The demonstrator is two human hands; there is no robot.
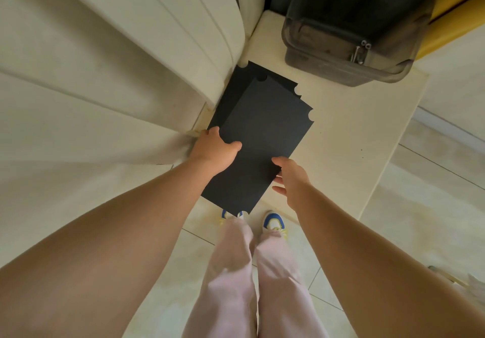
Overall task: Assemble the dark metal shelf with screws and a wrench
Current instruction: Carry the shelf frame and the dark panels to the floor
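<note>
The person stood over a low cream-white table [341, 132] and held the top one of the flat, matt black metal shelf panels [262, 138] by its near end; the left hand [214, 150] gripped the panel's left edge, thumb laid over the top face and fingers curled under out of sight; the right hand [290, 177] met the right edge, thumb on top, the other fingers loosely spread beneath and beside the rim, so whether they truly bore weight I could not tell; the held panel jutted off the table's near edge above the pale tiled floor [199, 259] and the person's blue-and-white sneakers [273, 220]; its far end lay over the stack, which sat on the table against the cream upholstered furniture [105, 75]; I counted three panels, going by the offset corners at the far end, each with small round notches cut at the corners; two hands, two shoes; one dark translucent plastic storage box [349, 30] stood well apart at the table's far end; no screws or wrench showed. The sheet looked stiff and thin, probably light enough but smooth-painted and apt to slip, with edges that might bite; I judged the long edges, taken on both sides near the middle, the safest hold, keeping it level so it would not scrape the panels below.
</note>
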